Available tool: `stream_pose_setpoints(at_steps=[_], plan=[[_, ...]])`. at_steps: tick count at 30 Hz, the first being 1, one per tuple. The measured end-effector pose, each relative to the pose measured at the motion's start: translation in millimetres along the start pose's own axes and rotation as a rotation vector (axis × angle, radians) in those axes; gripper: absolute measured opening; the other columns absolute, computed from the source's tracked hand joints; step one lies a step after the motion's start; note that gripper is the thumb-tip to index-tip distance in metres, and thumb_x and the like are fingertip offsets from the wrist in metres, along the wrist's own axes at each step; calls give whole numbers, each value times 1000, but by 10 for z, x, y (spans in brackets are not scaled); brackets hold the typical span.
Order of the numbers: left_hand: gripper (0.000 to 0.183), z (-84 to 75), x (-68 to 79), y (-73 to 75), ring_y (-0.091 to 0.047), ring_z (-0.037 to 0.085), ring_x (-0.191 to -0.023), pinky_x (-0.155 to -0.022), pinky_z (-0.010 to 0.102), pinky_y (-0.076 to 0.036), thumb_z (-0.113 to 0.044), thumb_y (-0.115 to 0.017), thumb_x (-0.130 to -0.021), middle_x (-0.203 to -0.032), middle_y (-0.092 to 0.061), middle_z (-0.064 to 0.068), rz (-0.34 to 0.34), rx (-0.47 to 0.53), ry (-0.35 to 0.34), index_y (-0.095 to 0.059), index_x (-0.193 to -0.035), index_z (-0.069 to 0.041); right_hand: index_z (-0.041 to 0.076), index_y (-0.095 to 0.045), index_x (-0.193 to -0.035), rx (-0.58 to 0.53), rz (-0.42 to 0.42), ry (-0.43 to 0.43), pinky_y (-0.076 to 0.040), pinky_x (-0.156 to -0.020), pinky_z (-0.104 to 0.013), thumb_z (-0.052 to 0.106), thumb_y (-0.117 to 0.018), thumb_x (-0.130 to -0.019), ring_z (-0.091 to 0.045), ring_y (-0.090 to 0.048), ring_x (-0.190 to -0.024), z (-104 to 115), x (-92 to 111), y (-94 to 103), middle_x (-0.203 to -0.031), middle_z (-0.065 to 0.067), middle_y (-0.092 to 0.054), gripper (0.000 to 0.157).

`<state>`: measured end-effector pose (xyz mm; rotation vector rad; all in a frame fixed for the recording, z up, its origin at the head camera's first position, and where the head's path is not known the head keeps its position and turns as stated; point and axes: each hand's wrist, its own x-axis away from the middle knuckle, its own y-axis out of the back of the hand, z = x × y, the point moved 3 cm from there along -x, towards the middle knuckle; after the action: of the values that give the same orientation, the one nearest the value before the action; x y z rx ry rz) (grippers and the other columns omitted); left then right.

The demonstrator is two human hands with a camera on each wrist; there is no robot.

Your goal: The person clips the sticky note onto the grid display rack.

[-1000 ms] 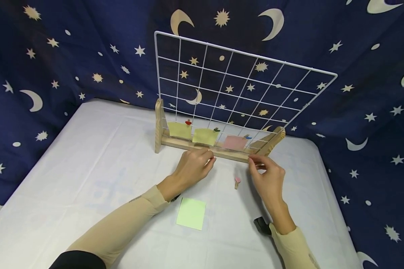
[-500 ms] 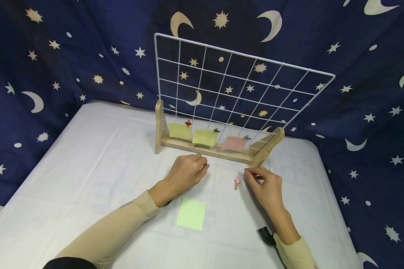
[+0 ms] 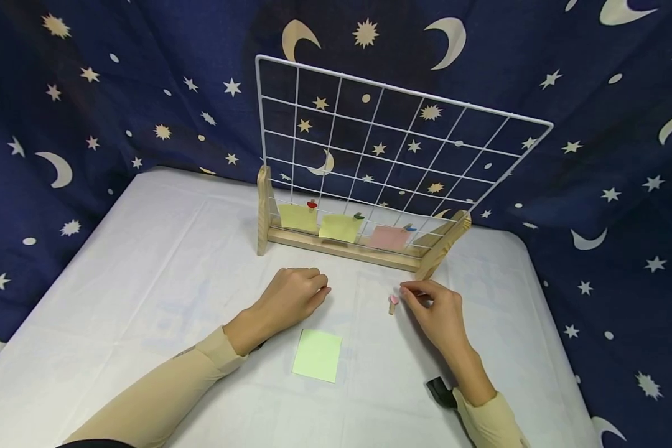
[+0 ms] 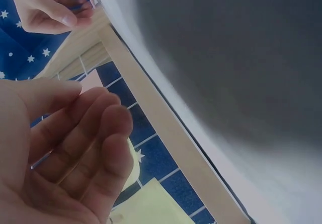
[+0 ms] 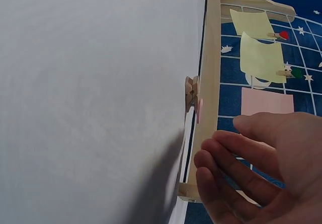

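Note:
My left hand (image 3: 291, 292) hovers over the table behind the green sticky note (image 3: 317, 355), its fingers loosely curled; the left wrist view shows nothing in the palm. Close to the right of a small wooden clothespin with a pink heart (image 3: 392, 304) is my right hand (image 3: 438, 311). Its fingers are relaxed and hold nothing, as the right wrist view shows. On the white wire grid (image 3: 392, 127) hang two yellow notes, one under a red-heart clothespin (image 3: 312, 205) and one under a green clothespin (image 3: 358, 217). A pink note (image 3: 389, 239) hangs beside them by a blue clothespin (image 3: 408, 228).
The grid stands in a wooden base (image 3: 341, 249) with upright side pieces at the back of the white-covered table (image 3: 145, 280). A dark blue curtain (image 3: 145, 74) with moons and stars surrounds the table's back and sides.
My left hand has drawn back from the grid toward the front left. The right hand has come down from the base's right end toward the pink-heart clothespin.

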<state>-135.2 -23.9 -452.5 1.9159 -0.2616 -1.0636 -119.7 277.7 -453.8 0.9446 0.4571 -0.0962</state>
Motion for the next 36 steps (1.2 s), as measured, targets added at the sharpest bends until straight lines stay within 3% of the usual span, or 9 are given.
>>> stream_pose_setpoints(at_steps=[6,16,24,32,36], plan=[[20,19,144,61,-47,5,-55,-51,22,-41,-11,-81,-89,-66,-55,-7,56,8,18,-67,-75,-15,9,-83,-102,3,49,8,-58,-70,-32,11,-84,-90,-16,-74,-78,-5,-18,-37,-91,-2,-80,13],[17,22,337,129,-53,5,-61,-57,23,-47,-22,-86,-89,-76,-63,-5,189,88,91,-74,-84,-12,8,-83,-100,19,89,44,-58,-69,-39,11,-84,-90,-17,-73,-78,-15,-28,-58,-92,-4,-80,10],[44,-2,395,133,-63,12,-69,-69,36,-57,-39,-89,-84,-94,-69,-1,330,91,126,-76,-111,-7,8,-83,-99,12,108,15,-60,-70,-41,10,-83,-90,-17,-74,-79,-22,15,-63,-93,-5,-80,9],[40,-33,410,135,-45,6,-60,-64,31,-49,-38,-94,-78,-86,-59,-7,380,110,100,-70,-97,-12,8,-83,-99,23,111,20,-59,-70,-40,11,-84,-90,-18,-74,-80,-10,14,-58,-93,-6,-80,10],[36,-54,415,125,-44,6,-61,-62,27,-45,-34,-94,-78,-84,-57,-8,384,128,84,-67,-92,-14,9,-83,-98,29,121,15,-60,-71,-41,13,-84,-90,-18,-74,-81,-4,20,-42,-94,-5,-80,9]])
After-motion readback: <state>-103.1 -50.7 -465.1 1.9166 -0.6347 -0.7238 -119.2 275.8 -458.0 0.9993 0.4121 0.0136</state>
